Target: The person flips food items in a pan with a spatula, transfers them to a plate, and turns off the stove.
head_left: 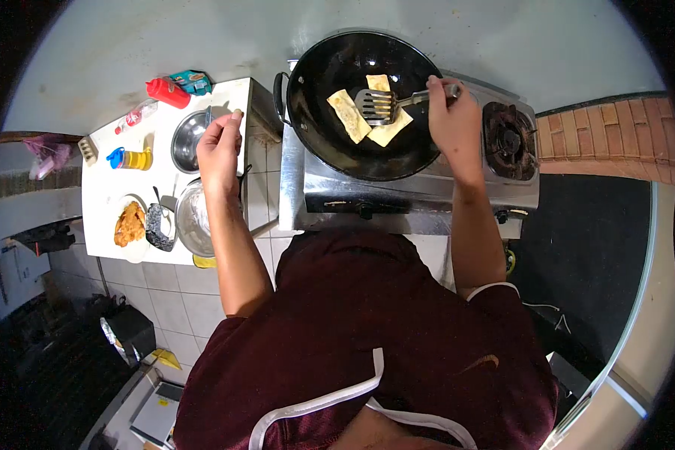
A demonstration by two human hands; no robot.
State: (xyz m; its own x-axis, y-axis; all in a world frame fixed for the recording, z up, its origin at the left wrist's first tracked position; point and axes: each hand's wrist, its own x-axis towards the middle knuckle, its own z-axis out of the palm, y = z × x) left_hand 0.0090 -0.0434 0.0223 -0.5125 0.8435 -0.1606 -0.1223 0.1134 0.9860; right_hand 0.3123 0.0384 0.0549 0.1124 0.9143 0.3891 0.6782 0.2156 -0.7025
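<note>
My right hand [456, 124] grips the handle of a metal slotted spatula [379, 106]. Its blade lies over pale yellow rectangular pieces of food in a black wok [326, 150]. One piece [348, 116] rests to the left of the blade; another [391, 129] is partly covered by it, and a third [378, 82] shows just above. My left hand [219, 154] is raised left of the wok, fingers pinched together, in front of a metal bowl [187, 142]; I cannot tell what is between the fingertips.
The wok stands on a steel gas stove [420, 195] with a bare burner [510, 141] at right. On the white table [101, 202] are a red squeeze bottle [168, 92], a yellow bottle [136, 158], a plate of browned food [130, 225], a black-and-white container [160, 226] and a pan [193, 217].
</note>
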